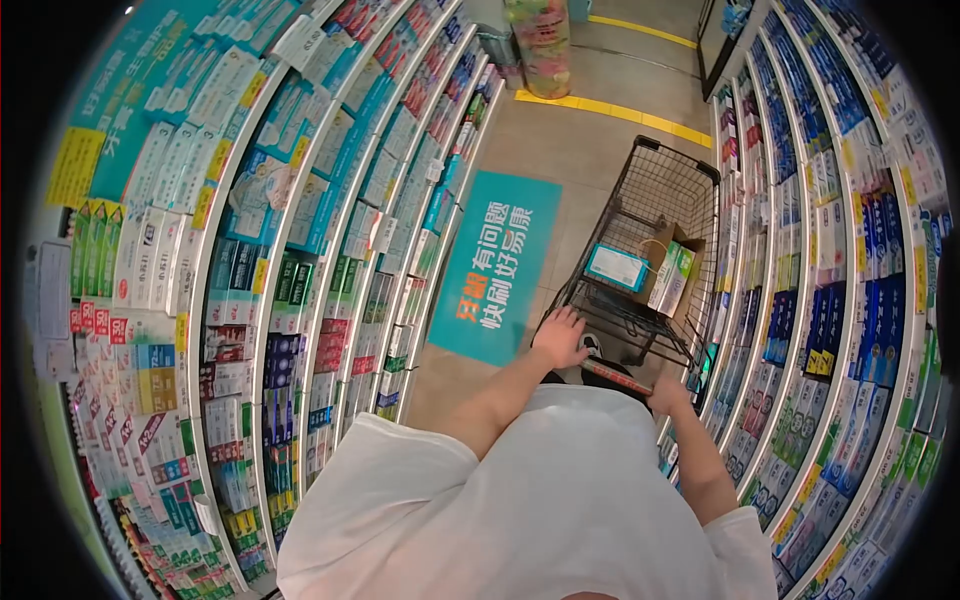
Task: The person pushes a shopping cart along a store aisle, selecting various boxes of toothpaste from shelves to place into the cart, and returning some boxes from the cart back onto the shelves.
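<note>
A dark wire shopping cart (641,172) stands in front of me, with a reddish handle bar (617,378) across its near end. My left hand (562,340) is at the cart's near left corner, fingers stretched and slightly spread, not wrapped round the bar. At the bar's right end, my right hand (664,394) is closed on the handle; its fingertips are partly hidden. Inside the cart lie a teal and white box (616,268) and an open brown carton (657,254). A white and green box (674,282) sits in that carton.
Shelves of packed toothpaste boxes (150,250) line the left side, and more stocked shelves (830,230) line the right, close to the cart. A teal floor sticker (497,270) lies left of the cart. Yellow floor tape (610,112) and a colourful column (540,50) are ahead.
</note>
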Motion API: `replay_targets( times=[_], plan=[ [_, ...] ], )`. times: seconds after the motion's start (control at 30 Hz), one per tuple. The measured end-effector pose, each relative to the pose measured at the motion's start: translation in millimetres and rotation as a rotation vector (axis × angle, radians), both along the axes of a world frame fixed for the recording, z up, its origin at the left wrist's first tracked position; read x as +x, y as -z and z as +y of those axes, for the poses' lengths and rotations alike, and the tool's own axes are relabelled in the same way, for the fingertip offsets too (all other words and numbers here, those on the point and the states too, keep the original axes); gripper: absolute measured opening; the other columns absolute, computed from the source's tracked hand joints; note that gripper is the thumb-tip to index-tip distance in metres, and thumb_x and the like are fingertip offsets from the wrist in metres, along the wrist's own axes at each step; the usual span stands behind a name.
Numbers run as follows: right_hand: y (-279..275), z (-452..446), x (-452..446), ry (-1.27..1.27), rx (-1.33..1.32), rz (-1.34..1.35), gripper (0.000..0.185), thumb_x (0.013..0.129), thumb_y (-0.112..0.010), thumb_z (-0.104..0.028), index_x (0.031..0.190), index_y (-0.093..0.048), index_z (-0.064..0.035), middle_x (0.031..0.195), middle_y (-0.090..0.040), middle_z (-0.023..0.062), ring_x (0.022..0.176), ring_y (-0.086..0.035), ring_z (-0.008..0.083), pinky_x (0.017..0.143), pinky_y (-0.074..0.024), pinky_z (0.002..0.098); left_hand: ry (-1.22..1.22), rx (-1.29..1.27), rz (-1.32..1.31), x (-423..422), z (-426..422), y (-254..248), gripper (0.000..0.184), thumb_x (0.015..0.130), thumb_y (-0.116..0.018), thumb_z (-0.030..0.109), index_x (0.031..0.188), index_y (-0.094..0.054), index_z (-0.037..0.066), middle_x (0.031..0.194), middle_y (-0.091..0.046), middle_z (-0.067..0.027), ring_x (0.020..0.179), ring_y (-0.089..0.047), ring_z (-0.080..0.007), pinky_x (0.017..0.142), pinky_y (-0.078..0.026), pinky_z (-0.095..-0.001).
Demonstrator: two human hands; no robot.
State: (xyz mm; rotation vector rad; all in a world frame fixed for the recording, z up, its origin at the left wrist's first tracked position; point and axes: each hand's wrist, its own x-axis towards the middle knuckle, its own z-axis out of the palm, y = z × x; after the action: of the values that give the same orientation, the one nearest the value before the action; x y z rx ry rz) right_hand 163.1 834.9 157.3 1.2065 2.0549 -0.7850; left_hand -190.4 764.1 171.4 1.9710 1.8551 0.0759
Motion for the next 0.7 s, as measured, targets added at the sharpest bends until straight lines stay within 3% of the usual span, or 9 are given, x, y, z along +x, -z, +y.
replay_targets(
  times=[0.2, 0.27, 0.43, 0.53, 0.57, 0.7],
  plan=[
    [-3.6, -37.2, -30.8, 0.035, -0.011, -0.005, 0.038, 0.078, -0.071, -0.024, 0.103, -0.081, 0.003, 0.111, -0.077, 0.0296, 0.107, -0.074, 0.0455, 0.098, -0.0599, 0.0511, -0.009, -0.002, -0.009, -26.5, -34.5, -1.2, 0.078, 0.089, -0.069, 0.051, 0.147, -0.061, -0.001, 0.154, -0.057, -0.0243, 0.155, -0.041, -0.0397, 0.131, -0.028, -0.0499],
    [-15.1, -48.1, -43.4, 0.078, -0.042, -0.011, 0.038, 0.08, -0.07, -0.024, 0.103, -0.081, 0.0035, 0.111, -0.076, 0.0297, 0.107, -0.074, 0.0464, 0.099, -0.0595, 0.0507, -0.029, 0.041, -0.026, -34.9, -46.6, -0.9, 0.072, 0.087, -0.071, 0.044, 0.143, -0.063, -0.001, 0.148, -0.06, -0.0229, 0.152, -0.044, -0.0398, 0.129, -0.031, -0.0506],
    [-24.2, -73.4, -73.6, 0.023, -0.029, -0.116, 0.039, 0.084, -0.07, -0.026, 0.114, -0.082, -0.0054, 0.122, -0.078, 0.0222, 0.117, -0.074, 0.0392, 0.099, -0.0591, 0.0535, -0.036, 0.058, -0.014, -58.8, -73.8, -7.9, 0.07, 0.087, -0.071, 0.042, 0.142, -0.064, -0.001, 0.145, -0.061, -0.022, 0.149, -0.046, -0.0396, 0.128, -0.033, -0.0502],
    [-10.5, -80.3, -81.9, 0.016, -0.022, -0.105, 0.038, 0.084, -0.07, -0.026, 0.113, -0.082, -0.0048, 0.121, -0.078, 0.0228, 0.116, -0.074, 0.0403, 0.1, -0.0591, 0.053, -0.045, 0.069, -0.004, -70.6, -83.6, -7.5, 0.069, 0.087, -0.07, 0.042, 0.141, -0.064, 0.0, 0.144, -0.062, -0.0217, 0.149, -0.047, -0.0393, 0.128, -0.033, -0.0504],
    [-10.1, -80.9, -82.3, 0.024, 0.007, 0.004, 0.036, 0.078, -0.073, -0.024, 0.1, -0.082, 0.0026, 0.11, -0.076, 0.0297, 0.107, -0.074, 0.0445, 0.098, -0.06, 0.0507, -0.056, 0.075, -0.001, -74.1, -83.5, -7.8, 0.069, 0.087, -0.07, 0.042, 0.141, -0.064, 0.0, 0.144, -0.062, -0.0217, 0.149, -0.047, -0.0393, 0.128, -0.033, -0.0504],
    [-22.7, -74.3, -98.5, -0.008, 0.006, 0.004, 0.036, 0.078, -0.073, -0.025, 0.1, -0.082, 0.002, 0.11, -0.076, 0.0291, 0.107, -0.074, 0.0443, 0.098, -0.0599, 0.0507, -0.087, 0.039, 0.016, -81.3, -89.8, -7.7, 0.07, 0.088, -0.068, 0.043, 0.142, -0.063, 0.0, 0.144, -0.062, -0.0216, 0.149, -0.046, -0.039, 0.128, -0.032, -0.0507]
  ],
)
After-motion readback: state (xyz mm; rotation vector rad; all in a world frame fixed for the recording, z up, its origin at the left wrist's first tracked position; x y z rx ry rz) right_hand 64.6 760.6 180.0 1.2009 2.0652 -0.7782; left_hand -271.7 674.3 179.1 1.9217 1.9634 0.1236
